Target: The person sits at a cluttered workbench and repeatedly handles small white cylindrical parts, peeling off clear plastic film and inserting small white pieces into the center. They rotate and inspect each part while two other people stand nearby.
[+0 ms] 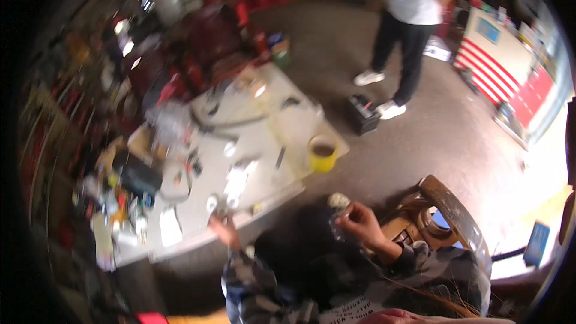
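My left hand is at the near edge of the table, blurred, its fingers apart with nothing visible in them. Just beyond it on the tabletop are two small white round pieces. Over my lap, my right hand is closed in a pinch. Something small and see-through seems to hang at its fingertips, too blurred to name. Both forearms wear camouflage-patterned sleeves.
A yellow tape roll stands at the table's right corner. Bottles and a black case crowd its left end. A wooden chair is at my right. Beyond, a person stands by a black box on the floor.
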Demonstrator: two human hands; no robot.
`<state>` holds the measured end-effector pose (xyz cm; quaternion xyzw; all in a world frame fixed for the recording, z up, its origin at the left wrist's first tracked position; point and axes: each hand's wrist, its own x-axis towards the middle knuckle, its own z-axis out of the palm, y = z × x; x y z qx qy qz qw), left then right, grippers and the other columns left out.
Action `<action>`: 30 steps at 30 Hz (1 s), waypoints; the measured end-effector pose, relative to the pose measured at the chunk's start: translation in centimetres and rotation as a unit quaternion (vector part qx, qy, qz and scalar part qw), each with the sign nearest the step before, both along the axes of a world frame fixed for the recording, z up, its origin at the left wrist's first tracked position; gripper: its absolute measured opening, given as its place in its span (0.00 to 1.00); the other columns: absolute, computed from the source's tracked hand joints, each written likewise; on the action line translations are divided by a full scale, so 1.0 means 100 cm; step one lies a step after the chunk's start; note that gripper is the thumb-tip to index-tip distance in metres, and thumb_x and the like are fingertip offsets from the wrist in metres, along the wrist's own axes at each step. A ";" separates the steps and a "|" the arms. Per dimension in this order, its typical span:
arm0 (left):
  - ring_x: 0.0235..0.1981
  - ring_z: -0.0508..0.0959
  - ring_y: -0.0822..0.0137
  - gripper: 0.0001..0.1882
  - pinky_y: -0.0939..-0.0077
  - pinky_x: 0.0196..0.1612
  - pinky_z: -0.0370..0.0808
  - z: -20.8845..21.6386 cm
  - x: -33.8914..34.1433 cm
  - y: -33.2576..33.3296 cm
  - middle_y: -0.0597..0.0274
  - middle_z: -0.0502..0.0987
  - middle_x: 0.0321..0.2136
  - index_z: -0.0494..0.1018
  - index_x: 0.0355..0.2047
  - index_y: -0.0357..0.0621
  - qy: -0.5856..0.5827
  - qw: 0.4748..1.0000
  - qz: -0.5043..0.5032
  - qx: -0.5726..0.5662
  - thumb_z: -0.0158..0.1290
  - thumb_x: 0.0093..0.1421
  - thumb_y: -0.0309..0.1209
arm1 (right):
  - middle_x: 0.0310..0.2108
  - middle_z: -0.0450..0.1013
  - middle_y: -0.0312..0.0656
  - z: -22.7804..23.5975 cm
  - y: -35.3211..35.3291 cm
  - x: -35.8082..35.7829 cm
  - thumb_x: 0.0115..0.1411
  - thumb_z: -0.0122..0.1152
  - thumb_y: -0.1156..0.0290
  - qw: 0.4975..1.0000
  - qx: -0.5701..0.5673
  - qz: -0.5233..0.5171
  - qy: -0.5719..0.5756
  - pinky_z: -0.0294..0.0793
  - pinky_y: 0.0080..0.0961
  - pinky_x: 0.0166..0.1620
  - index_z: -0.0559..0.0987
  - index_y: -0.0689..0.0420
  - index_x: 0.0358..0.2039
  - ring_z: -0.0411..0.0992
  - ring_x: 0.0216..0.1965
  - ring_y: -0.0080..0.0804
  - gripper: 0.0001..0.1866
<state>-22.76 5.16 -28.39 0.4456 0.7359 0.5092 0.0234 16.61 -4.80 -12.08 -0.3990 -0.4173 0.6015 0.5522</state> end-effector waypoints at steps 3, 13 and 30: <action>0.43 0.68 0.54 0.28 0.57 0.45 0.67 0.019 0.017 0.014 0.48 0.67 0.41 0.64 0.47 0.37 0.090 0.995 0.022 0.028 0.62 0.46 0.26 | 0.28 0.71 0.34 0.000 0.004 0.011 0.55 0.60 0.78 0.999 0.021 -0.015 -0.021 0.70 0.17 0.37 0.70 0.58 0.28 0.70 0.33 0.20 0.07; 0.40 0.67 0.56 0.17 0.64 0.43 0.66 0.312 0.154 -0.081 0.56 0.65 0.41 0.66 0.34 0.43 -0.139 0.780 -0.341 0.505 0.47 0.58 0.45 | 0.29 0.70 0.34 -0.002 0.007 -0.003 0.54 0.63 0.74 0.998 -0.055 0.012 -0.007 0.70 0.18 0.37 0.70 0.56 0.30 0.71 0.33 0.21 0.09; 0.36 0.75 0.64 0.15 0.72 0.33 0.73 0.379 0.170 -0.172 0.59 0.74 0.37 0.73 0.38 0.46 -0.344 -0.327 -0.873 0.117 0.37 0.63 0.35 | 0.29 0.70 0.32 0.010 -0.011 -0.011 0.56 0.59 0.79 0.996 -0.069 0.043 0.029 0.69 0.17 0.37 0.71 0.56 0.29 0.69 0.32 0.18 0.05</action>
